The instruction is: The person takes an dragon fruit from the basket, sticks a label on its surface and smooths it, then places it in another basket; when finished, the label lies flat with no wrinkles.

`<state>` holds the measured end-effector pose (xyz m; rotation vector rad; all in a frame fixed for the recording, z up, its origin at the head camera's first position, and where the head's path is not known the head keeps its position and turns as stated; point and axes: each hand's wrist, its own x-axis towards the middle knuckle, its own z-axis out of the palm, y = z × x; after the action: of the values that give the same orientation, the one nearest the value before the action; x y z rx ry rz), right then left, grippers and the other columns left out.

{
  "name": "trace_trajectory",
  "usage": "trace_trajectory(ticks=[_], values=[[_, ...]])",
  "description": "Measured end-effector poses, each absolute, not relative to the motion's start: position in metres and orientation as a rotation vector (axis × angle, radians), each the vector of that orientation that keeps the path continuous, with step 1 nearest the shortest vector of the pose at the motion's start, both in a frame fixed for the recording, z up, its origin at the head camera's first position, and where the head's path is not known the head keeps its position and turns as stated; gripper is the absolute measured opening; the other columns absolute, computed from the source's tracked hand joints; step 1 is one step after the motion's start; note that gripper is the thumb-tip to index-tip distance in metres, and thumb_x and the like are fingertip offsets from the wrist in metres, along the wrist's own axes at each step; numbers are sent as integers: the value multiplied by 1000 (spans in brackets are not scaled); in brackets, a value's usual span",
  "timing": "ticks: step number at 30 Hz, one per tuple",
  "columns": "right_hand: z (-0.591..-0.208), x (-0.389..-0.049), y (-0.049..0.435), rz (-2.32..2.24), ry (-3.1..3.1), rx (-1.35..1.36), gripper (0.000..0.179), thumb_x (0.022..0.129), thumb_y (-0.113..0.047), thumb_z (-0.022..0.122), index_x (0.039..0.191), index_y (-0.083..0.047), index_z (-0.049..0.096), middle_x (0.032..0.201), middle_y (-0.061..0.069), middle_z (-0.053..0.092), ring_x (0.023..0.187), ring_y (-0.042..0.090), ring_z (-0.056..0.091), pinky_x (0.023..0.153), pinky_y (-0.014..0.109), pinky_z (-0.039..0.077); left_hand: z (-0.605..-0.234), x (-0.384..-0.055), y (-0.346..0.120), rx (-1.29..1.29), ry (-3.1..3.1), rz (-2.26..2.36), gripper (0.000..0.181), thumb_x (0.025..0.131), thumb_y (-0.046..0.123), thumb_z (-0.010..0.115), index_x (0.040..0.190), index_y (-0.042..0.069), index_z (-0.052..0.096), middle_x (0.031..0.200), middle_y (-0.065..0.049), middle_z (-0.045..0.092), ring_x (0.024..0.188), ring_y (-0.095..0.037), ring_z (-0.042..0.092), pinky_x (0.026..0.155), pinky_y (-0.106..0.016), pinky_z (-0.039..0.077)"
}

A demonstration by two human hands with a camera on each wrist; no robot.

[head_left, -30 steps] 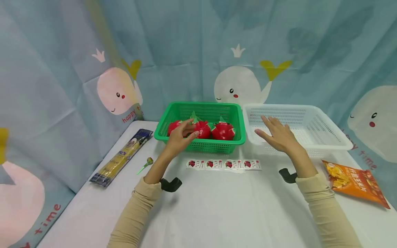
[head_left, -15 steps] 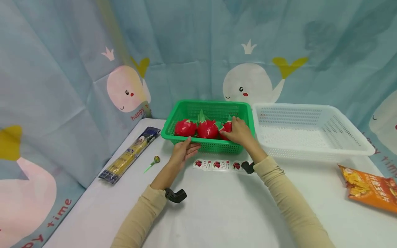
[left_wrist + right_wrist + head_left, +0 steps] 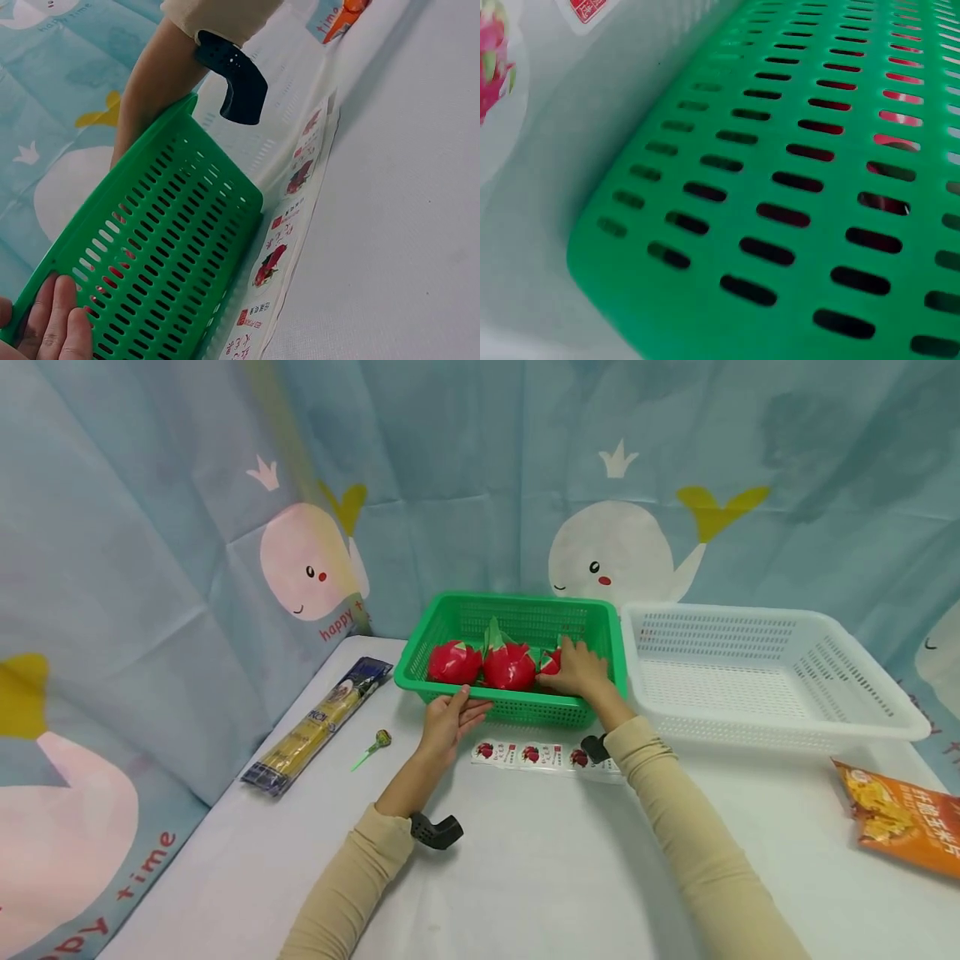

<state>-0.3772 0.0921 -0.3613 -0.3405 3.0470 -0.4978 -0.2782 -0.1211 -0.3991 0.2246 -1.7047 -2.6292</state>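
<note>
A green plastic basket holds red dragon fruits with green leaf tips: one on the left, one in the middle and one on the right. My left hand holds the basket's front rim, thumb on top; in the left wrist view its fingers lie against the slotted outer wall. Inside the basket, my right hand grips the right dragon fruit and covers most of it. The right wrist view shows mainly the basket's wall, with red behind its slots.
Right of the green basket stands a white basket. A strip of dragon fruit stickers lies in front. At left are a spaghetti packet and a lollipop; an orange snack bag lies at right. A curtain hangs behind.
Both hands hovered apart over the baskets at first. The left came down to the green basket's front rim, and the right moved left into that basket onto the right dragon fruit. The view shifted slightly.
</note>
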Motion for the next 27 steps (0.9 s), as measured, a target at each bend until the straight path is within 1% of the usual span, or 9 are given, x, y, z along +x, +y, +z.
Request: trace_trajectory(ticks=[2,5,9,11,13,18,21,24,27], values=[[-361,-378,95,-548,3048,-369,85,79,-48,63,139,2,30,131,24,43,118,40,44,96,63,34,-399,-278,-120,196,-1714,-2613,23,95,25,50,96,3,45,81,-4,69,77,-12,70,76,-25,54],[-359,-377,100,-591,3064,-420,81,77,-46,66,135,2,37,125,21,49,116,36,47,94,63,35,-398,-277,-119,172,-1722,-2604,24,95,25,51,99,2,47,81,-4,69,77,-12,70,77,-26,54],[-356,-373,108,-592,3094,-482,82,77,-45,67,137,1,36,128,21,49,116,36,47,92,62,35,-398,-278,-117,170,-1719,-2634,23,95,25,50,97,3,46,82,-4,69,77,-12,70,78,-26,54],[-354,-370,112,-619,3107,-500,82,78,-44,67,139,0,35,132,22,46,118,37,46,92,62,34,-398,-280,-117,169,-1721,-2649,22,95,25,50,96,3,45,82,-4,69,77,-12,70,77,-25,54],[-350,-367,114,-674,3122,-507,80,78,-43,66,139,0,35,132,22,46,117,37,47,92,61,36,-398,-280,-118,166,-1729,-2651,22,95,25,50,96,3,44,81,-4,69,77,-12,70,75,-24,54],[-321,-360,125,-948,3105,-494,75,81,-38,64,138,1,35,125,22,51,108,35,53,86,53,47,-397,-282,-118,159,-1739,-2659,23,95,25,50,97,2,47,80,-3,70,76,-12,70,73,-22,55],[-299,-352,137,-1145,3001,-511,71,83,-35,63,139,-2,34,126,20,50,107,33,52,84,49,51,-396,-283,-119,145,-1729,-2671,23,95,26,50,96,3,46,79,-2,70,77,-11,69,75,-23,54],[-287,-337,151,-1293,2841,-556,67,85,-33,61,140,-7,34,127,18,49,106,30,52,81,43,54,-397,-283,-123,148,-1703,-2684,22,95,26,50,94,4,45,79,-2,70,76,-11,70,74,-22,54],[-286,-316,165,-1368,2670,-633,61,88,-31,58,141,-10,34,126,18,49,100,26,54,76,34,56,-398,-282,-127,162,-1695,-2688,22,95,26,50,93,5,43,79,-2,70,77,-11,70,74,-22,54]])
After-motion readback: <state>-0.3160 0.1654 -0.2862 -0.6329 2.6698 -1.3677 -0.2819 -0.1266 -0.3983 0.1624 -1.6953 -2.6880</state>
